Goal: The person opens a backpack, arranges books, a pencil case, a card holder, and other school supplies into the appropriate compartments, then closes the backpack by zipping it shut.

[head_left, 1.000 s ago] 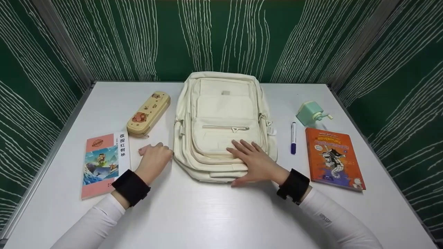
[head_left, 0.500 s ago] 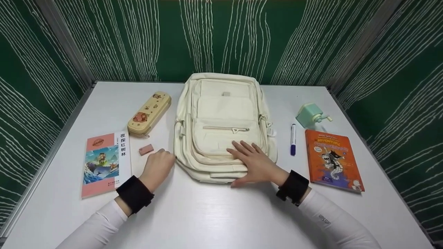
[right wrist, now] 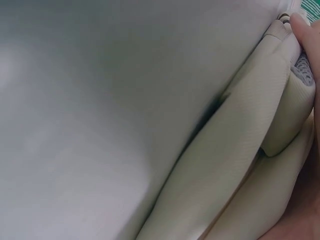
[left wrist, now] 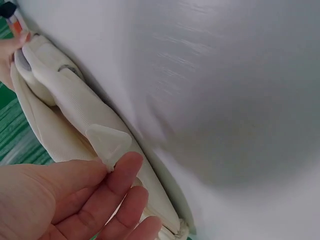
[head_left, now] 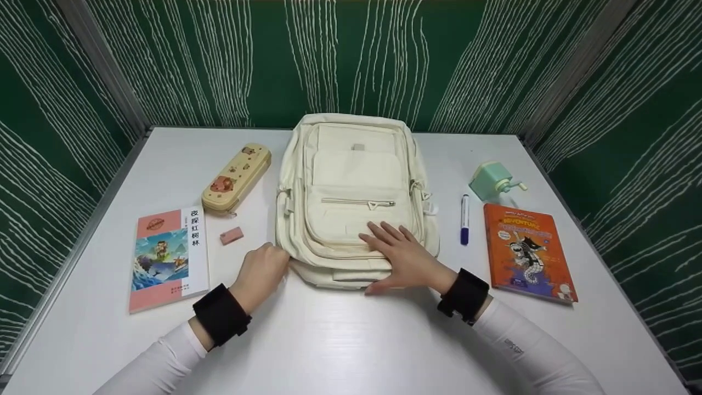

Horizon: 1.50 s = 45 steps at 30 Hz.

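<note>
A cream backpack (head_left: 356,214) lies flat on the white table, its front pocket and short zipper facing up. At its near left corner is my left hand (head_left: 262,274). In the left wrist view the thumb and forefinger pinch the narrow end of a pale, translucent triangular zipper pull (left wrist: 107,141) along the bag's side. My right hand (head_left: 408,260) rests with spread fingers on the lower right of the backpack, thumb over its near edge. In the right wrist view the thumb (right wrist: 306,37) lies against the cream fabric, most of that hand out of frame.
Left of the backpack are a yellow pencil case (head_left: 237,178), a pink eraser (head_left: 231,236) and a pink-and-white book (head_left: 167,260). On the right lie a marker (head_left: 465,219), a green crank pencil sharpener (head_left: 490,181) and an orange book (head_left: 529,252). Green patterned panels (head_left: 351,60) stand behind the table.
My left hand has slid right and nearer along the backpack's side to its lower corner, uncovering the pink eraser. The right hand has stayed in place.
</note>
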Tool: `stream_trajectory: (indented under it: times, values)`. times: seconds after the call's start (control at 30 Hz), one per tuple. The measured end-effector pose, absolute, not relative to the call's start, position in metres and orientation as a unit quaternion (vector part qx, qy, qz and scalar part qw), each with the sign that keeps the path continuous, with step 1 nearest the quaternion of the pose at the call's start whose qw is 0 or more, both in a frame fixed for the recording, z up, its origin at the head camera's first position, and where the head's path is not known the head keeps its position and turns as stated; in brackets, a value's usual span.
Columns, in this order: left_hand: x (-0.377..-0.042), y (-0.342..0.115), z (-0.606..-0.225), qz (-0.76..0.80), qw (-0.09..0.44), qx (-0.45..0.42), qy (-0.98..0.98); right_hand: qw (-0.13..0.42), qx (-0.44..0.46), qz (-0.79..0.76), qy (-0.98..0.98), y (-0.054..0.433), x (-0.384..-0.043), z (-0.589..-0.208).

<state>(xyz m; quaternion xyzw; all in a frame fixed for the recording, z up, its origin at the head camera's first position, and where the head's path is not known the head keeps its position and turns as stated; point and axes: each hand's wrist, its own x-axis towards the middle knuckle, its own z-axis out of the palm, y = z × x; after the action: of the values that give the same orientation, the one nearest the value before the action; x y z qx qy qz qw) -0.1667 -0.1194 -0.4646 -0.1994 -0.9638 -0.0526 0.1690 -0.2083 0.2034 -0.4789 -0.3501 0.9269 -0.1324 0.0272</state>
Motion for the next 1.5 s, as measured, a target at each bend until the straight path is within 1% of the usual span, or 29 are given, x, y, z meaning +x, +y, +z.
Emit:
stream_trajectory:
  times: [0.17, 0.4, 0.77, 1.03, 1.27, 1.5]
  values:
    - [-0.162, -0.112, -0.466, -0.075, 0.171, -0.206, -0.961, 0.029, -0.350, -0.130, 0.927, 0.203, -0.208, -0.480]
    - [-0.159, -0.100, -0.464, -0.115, 0.153, -0.201, -0.961, 0.036, -0.345, -0.133, 0.928, 0.202, -0.209, -0.479]
    - [-0.157, -0.075, -0.465, -0.117, 0.175, -0.211, -0.955, 0.044, -0.338, -0.125, 0.932, 0.203, -0.210, -0.479]
    - [-0.155, -0.084, -0.468, -0.128, 0.176, -0.231, -0.948, 0.056, -0.340, -0.124, 0.931, 0.202, -0.208, -0.478]
    - [-0.157, -0.093, -0.466, -0.152, 0.151, -0.245, -0.946, 0.045, -0.345, -0.118, 0.930, 0.202, -0.208, -0.476]
    - [-0.161, -0.098, -0.461, -0.175, 0.113, -0.250, -0.946, 0.058, -0.364, -0.118, 0.922, 0.212, -0.210, -0.474]
